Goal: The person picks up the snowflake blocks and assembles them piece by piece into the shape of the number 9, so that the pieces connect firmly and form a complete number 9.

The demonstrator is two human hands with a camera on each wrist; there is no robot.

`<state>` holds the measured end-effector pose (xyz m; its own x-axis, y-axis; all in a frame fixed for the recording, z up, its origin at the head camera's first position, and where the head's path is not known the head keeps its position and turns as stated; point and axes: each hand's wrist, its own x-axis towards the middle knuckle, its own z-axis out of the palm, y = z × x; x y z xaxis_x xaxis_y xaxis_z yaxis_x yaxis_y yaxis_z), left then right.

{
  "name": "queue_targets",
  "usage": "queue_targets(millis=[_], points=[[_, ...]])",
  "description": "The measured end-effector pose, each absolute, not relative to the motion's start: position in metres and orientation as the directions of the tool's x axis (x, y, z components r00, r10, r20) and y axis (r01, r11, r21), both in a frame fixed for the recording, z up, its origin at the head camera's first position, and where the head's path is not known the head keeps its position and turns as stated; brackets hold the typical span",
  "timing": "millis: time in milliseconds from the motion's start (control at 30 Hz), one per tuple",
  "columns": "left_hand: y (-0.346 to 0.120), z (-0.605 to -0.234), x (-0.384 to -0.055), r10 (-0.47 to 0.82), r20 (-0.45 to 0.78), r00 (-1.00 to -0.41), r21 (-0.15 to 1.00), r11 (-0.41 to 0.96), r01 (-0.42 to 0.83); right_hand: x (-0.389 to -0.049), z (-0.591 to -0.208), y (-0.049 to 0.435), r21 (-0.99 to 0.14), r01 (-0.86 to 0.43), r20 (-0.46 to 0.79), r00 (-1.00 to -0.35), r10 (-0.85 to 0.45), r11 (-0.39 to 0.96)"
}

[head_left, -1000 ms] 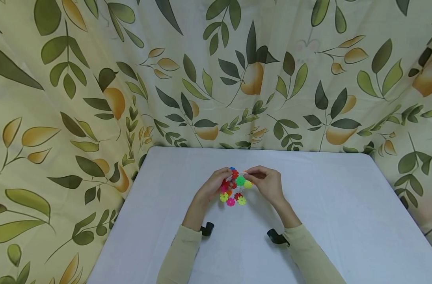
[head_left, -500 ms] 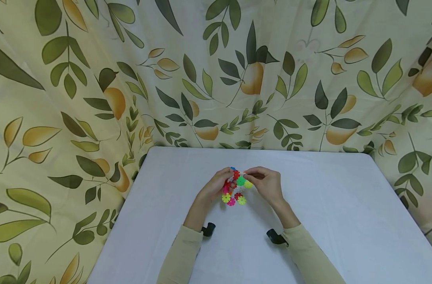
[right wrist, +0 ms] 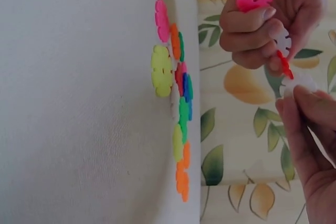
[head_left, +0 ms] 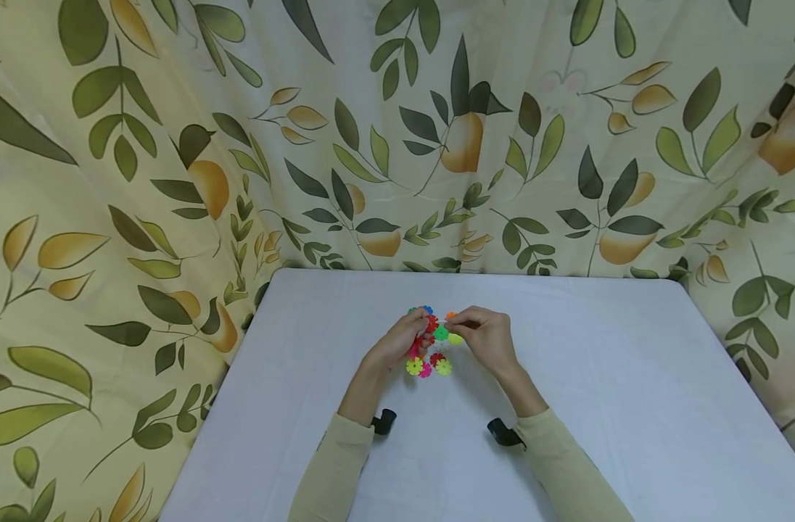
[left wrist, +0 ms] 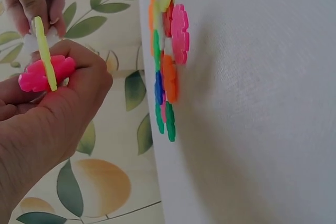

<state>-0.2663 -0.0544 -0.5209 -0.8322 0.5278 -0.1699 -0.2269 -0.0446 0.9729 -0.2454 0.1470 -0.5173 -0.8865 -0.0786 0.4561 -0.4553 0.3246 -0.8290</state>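
Observation:
My left hand (head_left: pixel 400 339) grips a small linked chain of plastic snowflake discs. A yellow disc (left wrist: pixel 46 56) and a pink disc (left wrist: pixel 62 67) stick out of its near side, slotted crosswise. From the far side come a white disc (right wrist: pixel 283 42) and a red disc (right wrist: pixel 284 65), seen in the right wrist view. My right hand (head_left: pixel 487 337) pinches another white disc (right wrist: pixel 297 83) between thumb and finger, its edge right at the red disc. Both hands are raised over the loose discs. Curled left fingers hide part of the chain.
Loose discs lie on the white table (head_left: pixel 600 406) under the hands, among them a green disc (head_left: pixel 441 333), a pink disc (head_left: pixel 425 370) and an orange disc (right wrist: pixel 182 179). Each wrist carries a black camera (head_left: pixel 502 433). A leaf-patterned curtain (head_left: pixel 397 145) hangs behind the table.
The left hand has shifted slightly right with the chain, and the right hand slightly left. An orange disc shows more by the right fingertips. Both grips stay the same.

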Motion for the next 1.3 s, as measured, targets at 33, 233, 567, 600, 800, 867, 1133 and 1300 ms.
queue_targets(millis=[33, 233, 567, 600, 800, 867, 1133, 1300], points=[[-0.055, -0.521, -0.267, 0.531, -0.167, -0.831, 0.974, -0.042, -0.223, -0.246, -0.517, 0.147, -0.824, -0.461, 0.46, -0.884, -0.087, 0.33], [-0.056, -0.521, -0.268, 0.553, -0.178, -0.814, 0.969, -0.047, -0.243, -0.251, -0.522, 0.15, -0.816, -0.469, 0.46, -0.881, -0.111, 0.339], [-0.057, -0.516, -0.267, 0.575, -0.179, -0.798, 0.953, -0.099, -0.286, -0.253, -0.523, 0.149, -0.849, -0.477, 0.466, -0.879, -0.104, 0.228], [-0.057, -0.517, -0.267, 0.569, -0.184, -0.802, 0.954, -0.093, -0.285, -0.253, -0.524, 0.149, -0.854, -0.465, 0.456, -0.885, -0.095, 0.234], [-0.06, -0.516, -0.267, 0.493, -0.212, -0.844, 0.97, 0.001, -0.242, -0.253, -0.528, 0.147, -0.878, -0.384, 0.379, -0.922, -0.075, 0.286], [-0.061, -0.515, -0.267, 0.476, -0.211, -0.854, 0.974, 0.03, -0.224, -0.252, -0.529, 0.146, -0.878, -0.372, 0.364, -0.928, -0.084, 0.302], [-0.065, -0.518, -0.27, 0.416, -0.247, -0.875, 0.968, 0.065, -0.243, -0.255, -0.543, 0.146, -0.794, -0.308, 0.284, -0.95, -0.128, 0.524], [-0.067, -0.519, -0.272, 0.428, -0.248, -0.869, 0.967, 0.054, -0.249, -0.262, -0.551, 0.144, -0.74, -0.248, 0.183, -0.969, -0.169, 0.625]])
